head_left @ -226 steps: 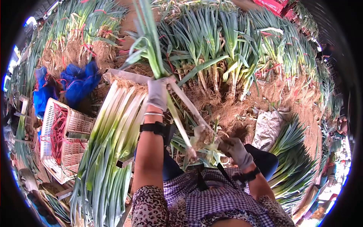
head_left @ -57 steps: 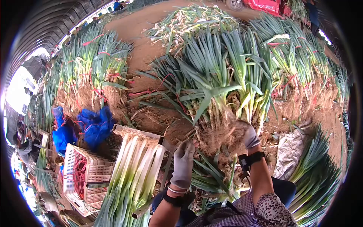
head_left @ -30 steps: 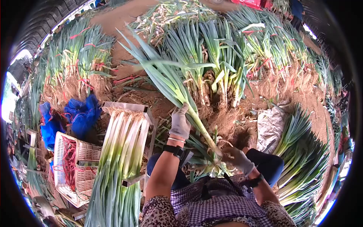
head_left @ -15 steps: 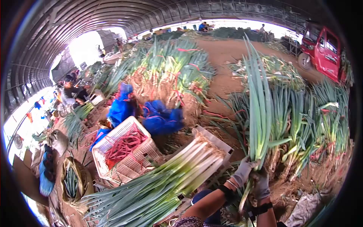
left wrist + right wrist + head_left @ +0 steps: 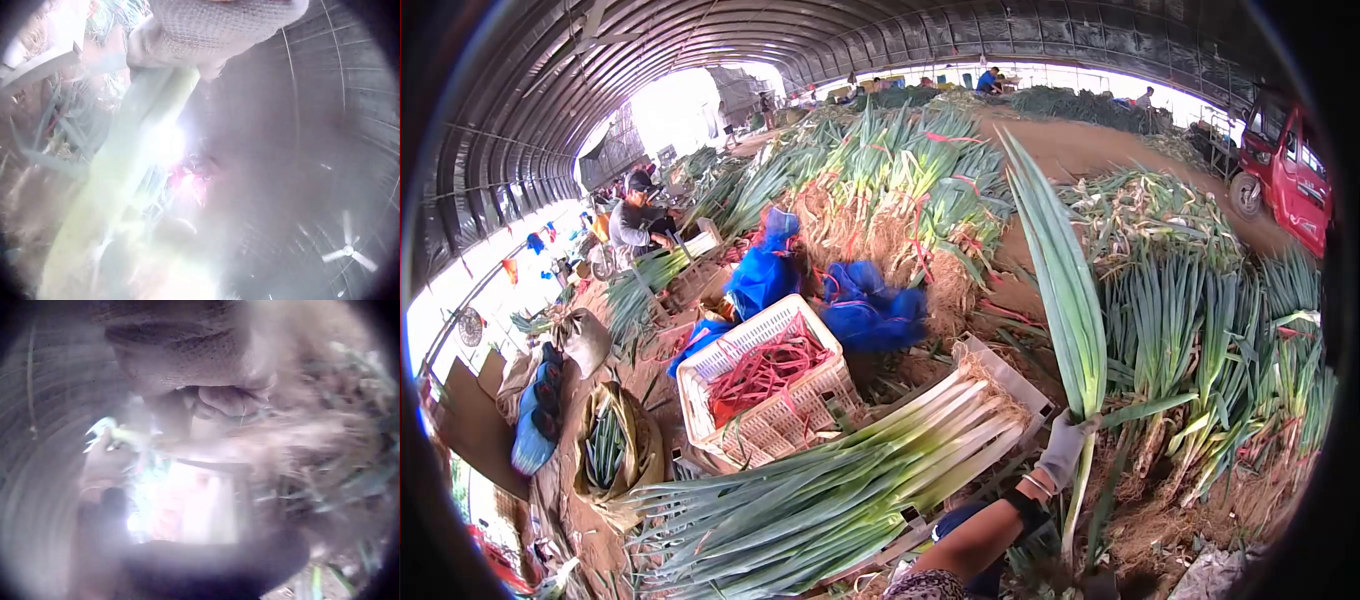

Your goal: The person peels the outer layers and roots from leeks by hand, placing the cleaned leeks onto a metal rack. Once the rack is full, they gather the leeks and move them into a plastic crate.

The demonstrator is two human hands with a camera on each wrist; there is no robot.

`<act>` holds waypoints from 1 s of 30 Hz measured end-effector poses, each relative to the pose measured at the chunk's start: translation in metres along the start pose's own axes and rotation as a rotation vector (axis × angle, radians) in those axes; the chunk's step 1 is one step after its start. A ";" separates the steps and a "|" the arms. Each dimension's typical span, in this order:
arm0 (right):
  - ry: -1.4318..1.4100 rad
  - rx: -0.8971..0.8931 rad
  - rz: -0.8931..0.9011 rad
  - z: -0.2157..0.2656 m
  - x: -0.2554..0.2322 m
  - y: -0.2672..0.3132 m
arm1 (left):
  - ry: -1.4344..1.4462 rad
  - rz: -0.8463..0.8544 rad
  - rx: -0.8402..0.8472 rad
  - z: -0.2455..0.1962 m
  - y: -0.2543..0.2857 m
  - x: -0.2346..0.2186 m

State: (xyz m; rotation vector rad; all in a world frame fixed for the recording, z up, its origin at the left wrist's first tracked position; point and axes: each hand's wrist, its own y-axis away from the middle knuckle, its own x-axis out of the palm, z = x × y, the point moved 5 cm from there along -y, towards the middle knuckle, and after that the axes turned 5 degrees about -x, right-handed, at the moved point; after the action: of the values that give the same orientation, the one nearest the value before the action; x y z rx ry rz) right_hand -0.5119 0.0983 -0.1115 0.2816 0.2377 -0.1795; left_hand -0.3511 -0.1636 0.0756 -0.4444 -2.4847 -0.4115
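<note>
My gloved left hand grips a leek around its shaft and holds it upright, with long green leaves rising above the fist. In the left wrist view the pale shaft runs down from the gloved fist. A dark leaf strip hangs beside the shaft, angled downward. My right hand lies outside the head view. In the right wrist view my gloved right hand has its fingers curled on what looks like a strip of leaf, close to the blurred root end of the leek.
Trimmed leeks lie in a metal rack at front centre. Behind them are a crate of red ties and blue netting. Standing leek bundles fill the right. A seated person works at left; a red vehicle stands far right.
From empty-handed about two seconds ago, the left hand has picked up a leek. The head view has swung left and up. The right hand, beside the left half a second ago, has dropped out of view.
</note>
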 end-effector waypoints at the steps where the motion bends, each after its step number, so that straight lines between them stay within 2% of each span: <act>1: 0.137 -0.067 -0.012 0.017 -0.004 0.008 | -0.014 0.024 0.026 -0.001 -0.001 -0.001; 4: 0.546 -0.267 -0.057 0.079 -0.019 0.027 | 0.023 0.151 -0.002 -0.002 0.006 0.012; 5: 0.681 -0.324 -0.075 0.094 -0.023 0.031 | 0.039 0.254 -0.016 0.019 -0.005 0.011; 6: -0.212 -0.102 -0.004 0.087 -0.017 0.006 | 0.137 0.346 -0.063 0.025 0.000 0.020; 8: -0.094 -0.301 0.069 0.131 0.000 -0.012 | 0.333 0.518 -0.140 0.026 0.013 0.037; 9: -0.041 -0.402 0.096 0.159 0.010 -0.019 | 0.399 0.683 -0.168 0.024 0.019 0.046; 11: 0.115 -0.397 -0.011 0.156 0.010 -0.035 | 0.339 0.591 -0.225 0.017 0.021 0.047; 12: 0.211 -0.372 -0.190 0.190 0.019 -0.024 | 0.310 0.543 -0.257 0.016 0.021 0.045; 13: 0.304 -0.343 -0.370 0.208 0.021 -0.016 | 0.049 0.412 -0.088 0.016 0.014 0.040; 16: 0.451 -0.610 -0.572 0.213 0.024 -0.023 | -0.112 0.238 0.043 0.044 0.000 0.024; 17: 0.015 -0.306 -0.327 0.194 0.014 -0.043 | -0.088 0.234 -0.040 0.054 -0.009 0.019; 19: -0.230 -0.244 -0.253 0.230 0.014 -0.044 | 0.020 0.248 -0.111 0.038 0.002 0.024; 21: -0.442 -0.211 -0.204 0.242 0.023 -0.046 | 0.144 0.256 -0.164 0.032 0.002 0.025; 24: -0.555 -0.226 -0.150 0.252 0.040 -0.043 | 0.197 0.205 -0.239 0.036 0.003 0.021; 28: -0.561 -0.277 -0.293 0.261 0.053 -0.037 | 0.168 0.198 -0.267 0.021 0.011 0.022; 29: -0.506 -0.267 -0.332 0.260 0.051 -0.034 | 0.195 0.132 -0.172 0.021 0.009 0.024; 30: -0.476 -0.217 -0.322 0.228 0.044 -0.040 | 0.164 0.171 -0.169 0.022 0.006 0.019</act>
State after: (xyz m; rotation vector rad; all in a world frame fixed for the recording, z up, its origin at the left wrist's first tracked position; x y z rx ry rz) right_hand -0.4312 -0.0132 0.0796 -0.0219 -0.1724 -0.5273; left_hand -0.3744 -0.1451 0.0708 -0.6581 -2.2425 -0.5667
